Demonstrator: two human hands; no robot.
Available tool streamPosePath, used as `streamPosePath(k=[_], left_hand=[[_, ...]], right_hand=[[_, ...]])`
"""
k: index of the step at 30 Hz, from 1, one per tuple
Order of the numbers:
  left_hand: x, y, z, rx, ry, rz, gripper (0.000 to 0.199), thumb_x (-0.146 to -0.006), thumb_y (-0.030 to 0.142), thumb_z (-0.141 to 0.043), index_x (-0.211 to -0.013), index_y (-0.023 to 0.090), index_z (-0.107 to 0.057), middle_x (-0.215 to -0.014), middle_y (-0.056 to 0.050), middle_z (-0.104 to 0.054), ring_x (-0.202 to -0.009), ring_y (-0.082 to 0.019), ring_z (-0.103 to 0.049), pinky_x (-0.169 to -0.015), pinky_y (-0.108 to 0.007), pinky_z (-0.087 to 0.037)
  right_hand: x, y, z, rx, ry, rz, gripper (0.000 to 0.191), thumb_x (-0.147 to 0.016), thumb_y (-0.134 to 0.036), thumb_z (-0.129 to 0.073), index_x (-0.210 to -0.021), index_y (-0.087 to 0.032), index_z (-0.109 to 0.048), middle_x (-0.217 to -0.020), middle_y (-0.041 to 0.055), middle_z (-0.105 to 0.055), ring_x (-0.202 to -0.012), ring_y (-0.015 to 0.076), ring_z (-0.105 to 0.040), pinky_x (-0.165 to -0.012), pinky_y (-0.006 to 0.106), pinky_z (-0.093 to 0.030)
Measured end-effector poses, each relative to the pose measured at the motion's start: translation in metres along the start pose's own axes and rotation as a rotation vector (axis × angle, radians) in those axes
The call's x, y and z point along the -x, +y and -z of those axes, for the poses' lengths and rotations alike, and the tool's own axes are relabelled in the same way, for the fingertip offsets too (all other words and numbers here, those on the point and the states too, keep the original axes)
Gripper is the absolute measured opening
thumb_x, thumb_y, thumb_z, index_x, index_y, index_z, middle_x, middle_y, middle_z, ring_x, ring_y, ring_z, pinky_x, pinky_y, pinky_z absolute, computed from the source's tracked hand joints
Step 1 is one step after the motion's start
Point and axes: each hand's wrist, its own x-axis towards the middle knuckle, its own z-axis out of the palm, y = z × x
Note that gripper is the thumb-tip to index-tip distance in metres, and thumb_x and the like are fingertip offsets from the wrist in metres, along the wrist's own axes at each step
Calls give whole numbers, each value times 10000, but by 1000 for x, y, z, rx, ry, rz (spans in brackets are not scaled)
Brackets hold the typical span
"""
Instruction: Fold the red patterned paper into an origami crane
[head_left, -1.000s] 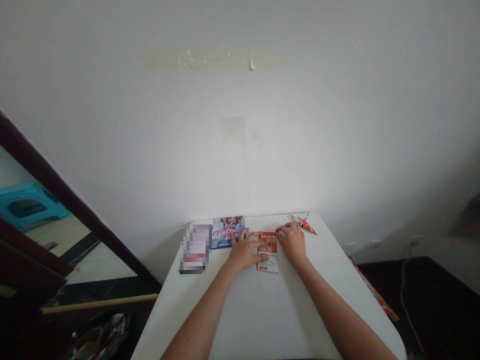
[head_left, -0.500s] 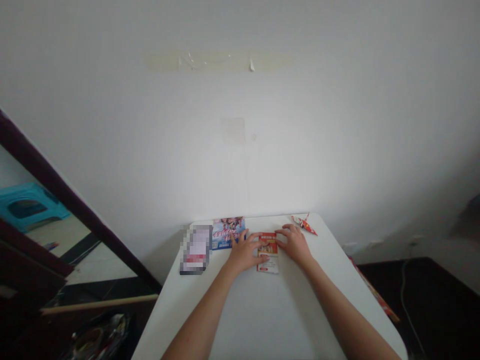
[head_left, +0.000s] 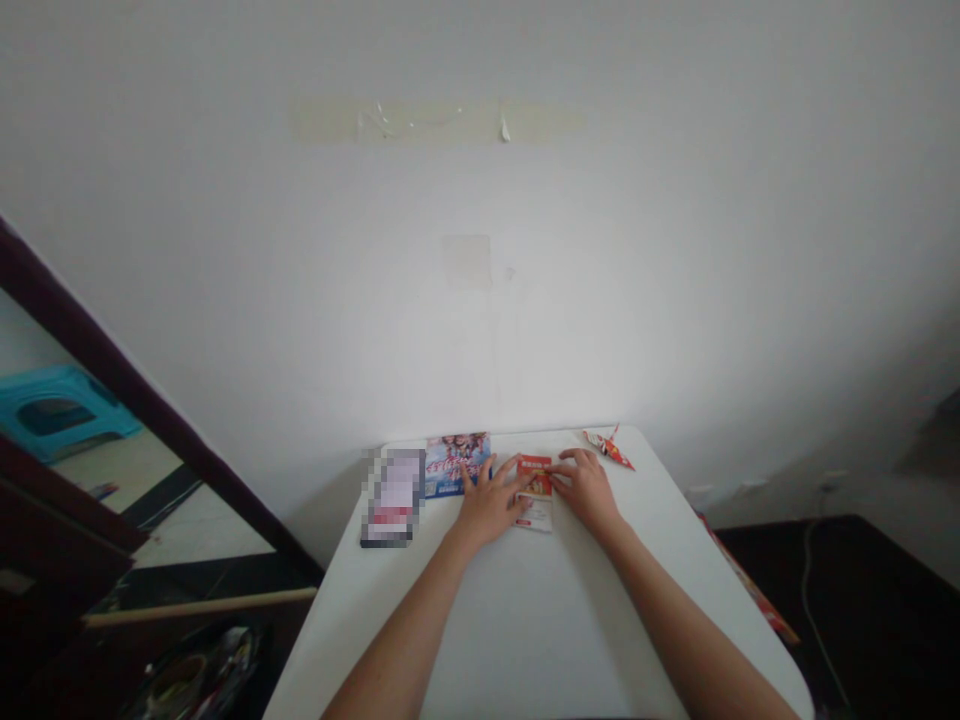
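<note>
A small red-and-white printed leaflet lies on the white table between my hands. My left hand rests over its left edge with the fingers spread. At the leaflet's right edge, my right hand has its thumb and forefinger close together on the paper. The fingers cover part of the print. Just beyond my right hand sits a folded red-and-white paper piece with a pointed tip, like an origami crane. A blue printed leaflet lies behind my left hand.
A phone-shaped thing with a pixelated surface is at the table's left edge. The wall stands directly behind the table. To the left are a dark-framed mirror and a bag of items on the floor.
The red-and-white leaflet has shifted slightly away from me, toward the wall. My right thumb and forefinger have come closer together on its edge; my left hand has barely moved.
</note>
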Motion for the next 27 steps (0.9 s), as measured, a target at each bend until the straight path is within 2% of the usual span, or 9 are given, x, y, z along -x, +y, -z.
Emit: streamPosePath(k=[3,9,20,24,27], left_hand=[[-1,0,0,0,4,11,519,-966,572,-448,-1477,563,-358,-1624,73,-363,-1503,-412,-203,-1100,-841,30],[-3,0,4,32,-11,38,507,-934,624,-478,-1435,562,-436,-1591,83,-419,-1498,-451,-187,-1082,-859,43],[-2,0,6,76,-3,57,493,-914,623,-523,-1401,561,-484,-1586,85,-426,-1500,-434,-197,-1098,-836,51],[-2,0,4,60,19,55,486,-913,624,-521,-1394,561,-492,-1581,84,-435,-1499,-426,-206,-1101,-833,48],[-3,0,3,43,43,58,489,-920,604,-525,-1404,551,-487,-1575,72,-446,-1499,-416,-216,-1125,-812,28]], right_hand=[[-3,-2,-1,9,12,-19,223,-915,-302,-636,-1080,-347,-779,-1244,82,-624,-1215,272,-491,-1011,405,-429],[-7,4,0,-2,-29,0,246,-889,-308,-658,-1101,-362,-771,-1266,71,-615,-1246,277,-475,-1056,426,-413],[-1,19,4,-92,-167,120,504,-754,-321,-769,-1252,-350,-698,-1392,92,-542,-1309,299,-470,-1119,468,-389],[1,17,4,-114,-161,132,493,-741,-301,-777,-1225,-365,-710,-1397,88,-538,-1318,304,-463,-1120,485,-382],[1,15,2,-116,-137,132,406,-762,-300,-756,-1161,-374,-740,-1377,77,-552,-1325,305,-453,-1118,500,-376]])
